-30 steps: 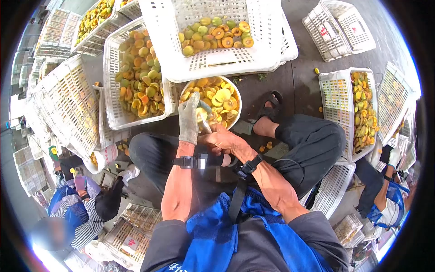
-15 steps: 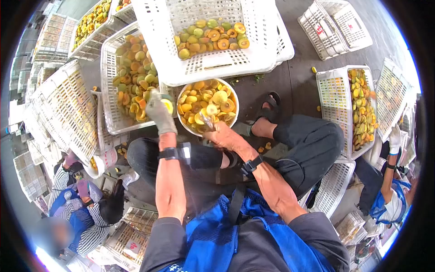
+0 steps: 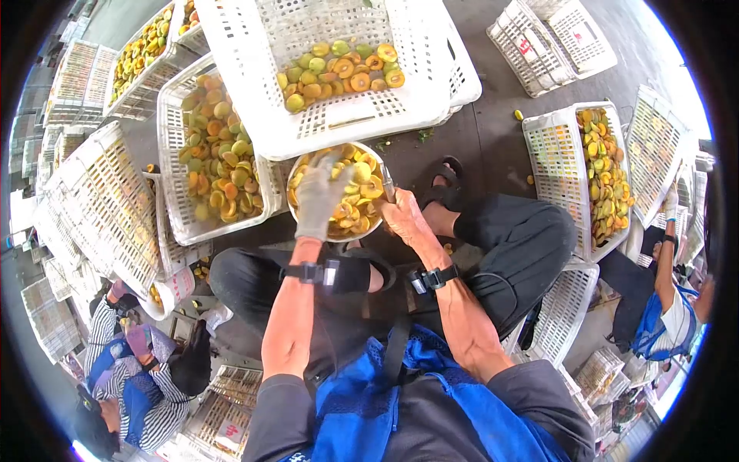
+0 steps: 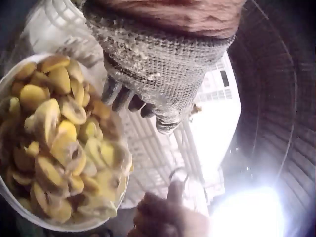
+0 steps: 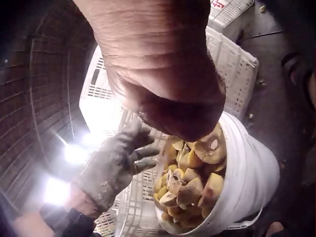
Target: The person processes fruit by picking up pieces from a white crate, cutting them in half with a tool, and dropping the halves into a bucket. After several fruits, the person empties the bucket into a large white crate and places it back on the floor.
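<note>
My gloved left hand [image 3: 319, 202] is over the white bucket [image 5: 252, 168], blurred in the head view. The right wrist view shows its fingers extended and apart, with no fruit in them. Yellow pitted fruit halves [image 5: 190, 190], like apricots or plums, fill the bucket to its rim. At the bucket's right side my bare right hand [image 3: 406, 219] grips a small metal tool [image 3: 388, 185] that points up past the fingers. In the left wrist view the tool ends in a curved metal loop [image 4: 177, 173].
A large white crate [image 3: 346, 123] with some halved fruit stands just beyond the bucket. Fuller crates flank me on the left [image 3: 168, 165] and right [image 3: 550, 165]. My knees lie either side of the bucket. Other people sit at the far left [image 3: 138, 377] and far right [image 3: 662, 300].
Both hands were together over the bucket; then my left hand swung to the left crate with a fruit half and came back over the bucket. My right hand moved the tool to the bucket's right rim.
</note>
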A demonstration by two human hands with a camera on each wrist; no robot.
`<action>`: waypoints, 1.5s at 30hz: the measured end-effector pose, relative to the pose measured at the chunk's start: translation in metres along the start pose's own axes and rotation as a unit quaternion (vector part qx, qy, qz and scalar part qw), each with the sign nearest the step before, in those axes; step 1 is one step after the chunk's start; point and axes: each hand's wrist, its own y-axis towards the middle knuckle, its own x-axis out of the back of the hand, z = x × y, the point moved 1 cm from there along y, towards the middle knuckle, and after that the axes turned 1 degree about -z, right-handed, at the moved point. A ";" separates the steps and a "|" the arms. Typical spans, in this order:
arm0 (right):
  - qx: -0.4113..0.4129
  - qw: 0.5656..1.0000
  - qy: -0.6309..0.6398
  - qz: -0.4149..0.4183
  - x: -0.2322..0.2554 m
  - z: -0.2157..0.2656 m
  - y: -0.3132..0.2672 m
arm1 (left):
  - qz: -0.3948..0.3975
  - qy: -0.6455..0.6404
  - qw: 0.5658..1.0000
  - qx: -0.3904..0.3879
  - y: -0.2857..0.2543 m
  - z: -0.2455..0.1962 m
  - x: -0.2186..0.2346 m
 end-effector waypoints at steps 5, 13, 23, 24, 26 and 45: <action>-0.051 0.998 -0.026 -0.006 0.006 0.006 0.000 | 0.023 0.077 0.994 -0.074 0.011 0.018 -0.068; -0.019 0.993 -0.113 -0.004 0.004 -0.002 0.007 | -0.136 -0.563 0.770 0.268 -0.003 0.020 -0.030; 0.256 0.922 -0.289 0.018 -0.028 0.002 -0.007 | -0.202 -0.568 0.748 0.277 -0.017 0.008 -0.030; 0.261 0.917 -0.300 0.019 -0.031 -0.003 -0.004 | -0.194 -0.561 0.756 0.277 -0.018 0.007 -0.031; 0.271 0.907 -0.321 0.020 -0.039 -0.015 0.003 | -0.179 -0.545 0.771 0.277 -0.021 0.007 -0.031; 0.150 0.962 -0.208 0.091 -0.060 -0.047 0.013 | -0.156 -0.510 0.791 0.299 -0.021 0.012 -0.027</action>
